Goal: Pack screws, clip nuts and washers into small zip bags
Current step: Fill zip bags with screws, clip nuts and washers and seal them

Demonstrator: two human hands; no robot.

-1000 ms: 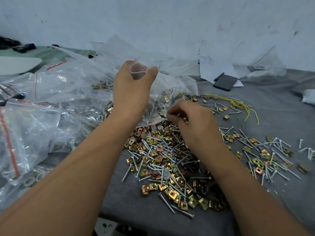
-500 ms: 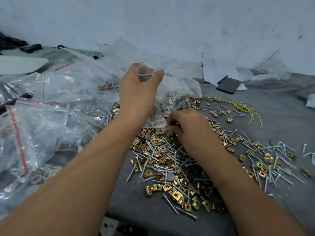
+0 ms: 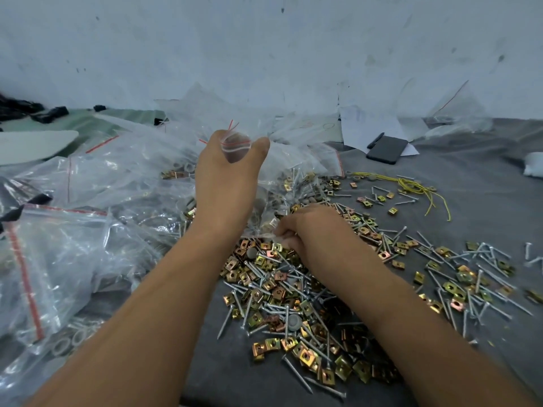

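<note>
My left hand (image 3: 226, 177) is raised over the heap and pinches a small clear zip bag (image 3: 235, 146) with a red strip between thumb and fingers. My right hand (image 3: 311, 230) rests low on the pile of brass clip nuts and silver screws (image 3: 282, 292), its fingers curled and pinching small parts from the pile; which part is hidden. A few grey washers (image 3: 294, 322) lie among the nuts. More screws and nuts (image 3: 458, 277) are scattered to the right on the grey cloth (image 3: 484, 186).
Large clear zip bags (image 3: 58, 254) with red seals crowd the left side. A black phone (image 3: 387, 149) and papers lie at the back right, beside a yellow wire (image 3: 417, 186). The wall (image 3: 264, 48) stands close behind.
My right hand has slid a little towards me and left on the pile. My left hand keeps the small bag held up at the same place.
</note>
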